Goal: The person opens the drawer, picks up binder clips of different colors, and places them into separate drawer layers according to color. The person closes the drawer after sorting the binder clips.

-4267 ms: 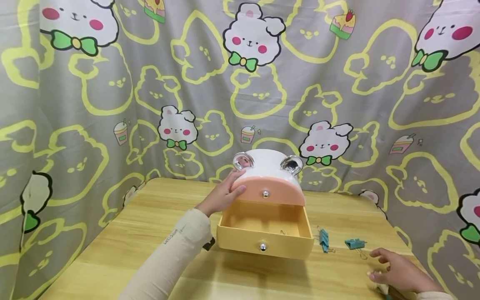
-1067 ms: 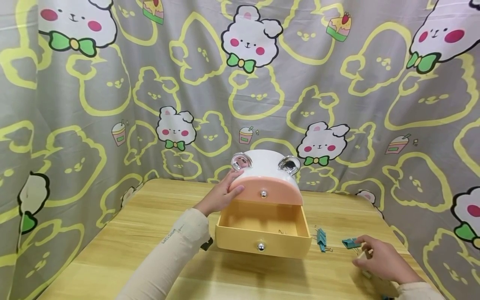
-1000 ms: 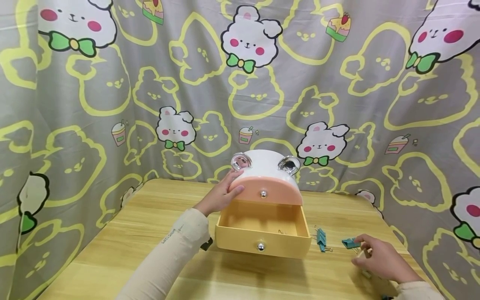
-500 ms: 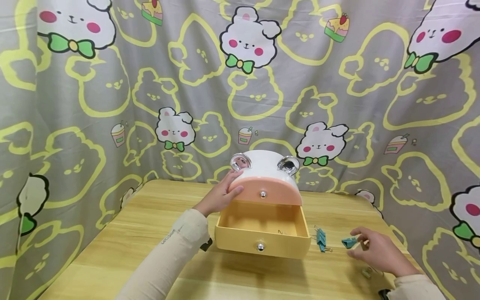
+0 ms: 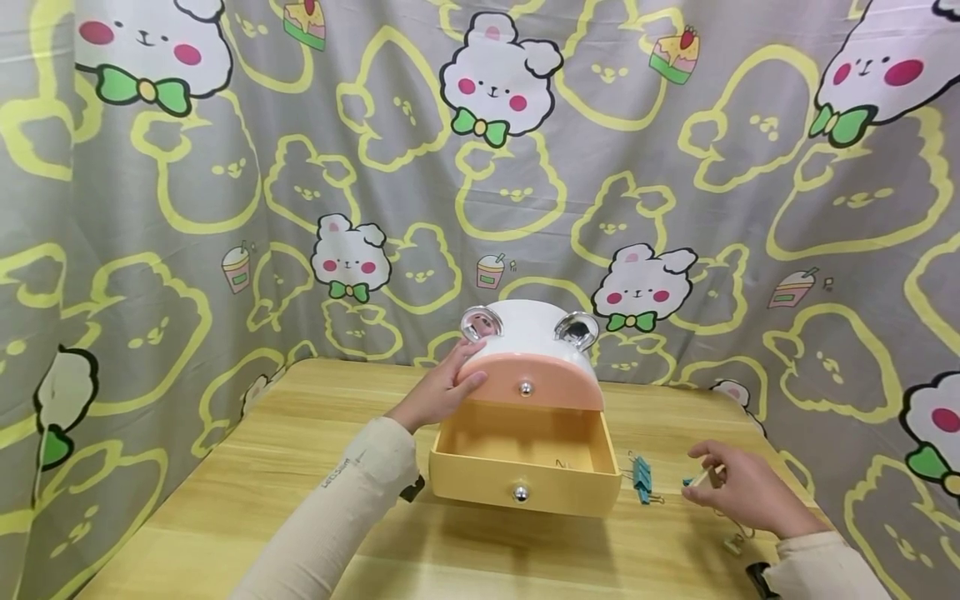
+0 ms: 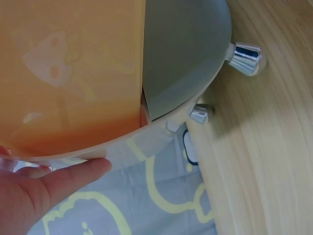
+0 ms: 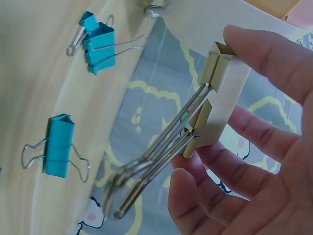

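A white dome-topped drawer organizer (image 5: 528, 321) stands on the table with its yellow lower drawer (image 5: 480, 479) pulled out. My left hand (image 5: 437, 393) rests against its left side, thumb lying on the edge of the pink upper drawer front (image 5: 558, 379). In the left wrist view, the straight thumb (image 6: 80, 177) touches the casing. My right hand (image 5: 750, 492) pinches a cream binder clip (image 7: 230, 98) between thumb and fingers, above the table. One teal binder clip (image 5: 642, 479) lies right of the drawer; another teal binder clip (image 7: 59, 147) is mostly hidden behind my right hand in the head view.
Another small pale clip (image 5: 733, 544) lies on the wooden table (image 5: 337, 392) below my right hand. Wire handles (image 5: 562, 464) show inside the yellow drawer. A patterned curtain (image 5: 420, 192) surrounds the table's back and sides. Silver ears (image 5: 577, 331) stick out from the organizer's top.
My right hand has moved up and left from the lower right, carrying the cream binder clip. It now covers most of one teal clip and uncovers the pale clip below. My left hand stays put.
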Available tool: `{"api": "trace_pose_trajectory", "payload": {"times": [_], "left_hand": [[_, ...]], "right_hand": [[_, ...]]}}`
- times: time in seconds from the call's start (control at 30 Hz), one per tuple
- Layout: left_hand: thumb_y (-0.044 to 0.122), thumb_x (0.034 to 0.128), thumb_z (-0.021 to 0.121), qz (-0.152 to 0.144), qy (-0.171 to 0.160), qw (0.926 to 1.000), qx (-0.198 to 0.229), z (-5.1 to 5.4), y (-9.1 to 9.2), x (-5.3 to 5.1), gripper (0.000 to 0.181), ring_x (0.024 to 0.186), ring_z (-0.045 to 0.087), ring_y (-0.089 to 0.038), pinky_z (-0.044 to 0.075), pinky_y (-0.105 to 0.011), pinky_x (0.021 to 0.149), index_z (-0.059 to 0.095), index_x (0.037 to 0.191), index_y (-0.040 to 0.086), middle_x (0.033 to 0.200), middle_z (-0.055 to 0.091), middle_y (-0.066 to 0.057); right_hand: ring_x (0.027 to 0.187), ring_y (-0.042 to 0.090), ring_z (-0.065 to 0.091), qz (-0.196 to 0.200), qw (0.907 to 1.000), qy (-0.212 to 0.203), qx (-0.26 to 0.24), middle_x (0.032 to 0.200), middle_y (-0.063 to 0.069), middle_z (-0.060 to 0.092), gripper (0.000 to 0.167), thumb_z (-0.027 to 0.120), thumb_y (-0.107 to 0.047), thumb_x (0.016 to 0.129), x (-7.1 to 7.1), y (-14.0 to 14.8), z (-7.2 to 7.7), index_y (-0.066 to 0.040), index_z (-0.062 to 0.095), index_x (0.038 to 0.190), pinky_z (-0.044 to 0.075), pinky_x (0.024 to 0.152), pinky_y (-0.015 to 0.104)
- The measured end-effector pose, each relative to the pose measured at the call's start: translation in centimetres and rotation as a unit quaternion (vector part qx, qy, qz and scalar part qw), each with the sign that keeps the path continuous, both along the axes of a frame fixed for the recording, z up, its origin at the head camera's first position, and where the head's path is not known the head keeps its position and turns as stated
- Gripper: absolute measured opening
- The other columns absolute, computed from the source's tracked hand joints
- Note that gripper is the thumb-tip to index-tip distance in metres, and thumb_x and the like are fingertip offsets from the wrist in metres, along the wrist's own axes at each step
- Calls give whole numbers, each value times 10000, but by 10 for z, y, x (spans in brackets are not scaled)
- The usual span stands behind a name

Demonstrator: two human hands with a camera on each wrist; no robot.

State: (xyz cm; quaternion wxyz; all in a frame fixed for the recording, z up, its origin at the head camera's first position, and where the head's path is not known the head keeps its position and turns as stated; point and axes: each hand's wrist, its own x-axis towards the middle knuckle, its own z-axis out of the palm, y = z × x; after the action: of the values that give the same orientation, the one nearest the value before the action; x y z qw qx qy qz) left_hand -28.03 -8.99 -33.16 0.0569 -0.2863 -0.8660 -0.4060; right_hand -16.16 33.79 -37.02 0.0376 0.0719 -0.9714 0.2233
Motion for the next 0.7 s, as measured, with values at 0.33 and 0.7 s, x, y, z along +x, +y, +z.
{"api": "trace_pose_trajectory", "payload": {"times": [0.33, 0.7], "left_hand": [[370, 1009, 513, -11, 24, 10000, -12, 0, -1, -1, 565, 1420, 211, -372, 210, -580, 1094, 312, 1520, 235, 1596, 139, -128], [353, 1008, 522, -47, 93, 9999, 18, 0, -1, 0, 557, 1418, 217, -374, 214, -580, 1093, 328, 1513, 222, 1590, 155, -144]], "right_hand": [[761, 151, 543, 104, 9996, 233, 93, 1009, 96, 642, 626, 819, -440, 738, -4, -7, 10, -35, 609, 1166, 447, 619, 355], [742, 141, 533, 207, 9987, 462, 116, 996, 89, 644, 603, 821, -435, 738, -7, -18, 19, -43, 620, 1151, 442, 612, 347]]}}
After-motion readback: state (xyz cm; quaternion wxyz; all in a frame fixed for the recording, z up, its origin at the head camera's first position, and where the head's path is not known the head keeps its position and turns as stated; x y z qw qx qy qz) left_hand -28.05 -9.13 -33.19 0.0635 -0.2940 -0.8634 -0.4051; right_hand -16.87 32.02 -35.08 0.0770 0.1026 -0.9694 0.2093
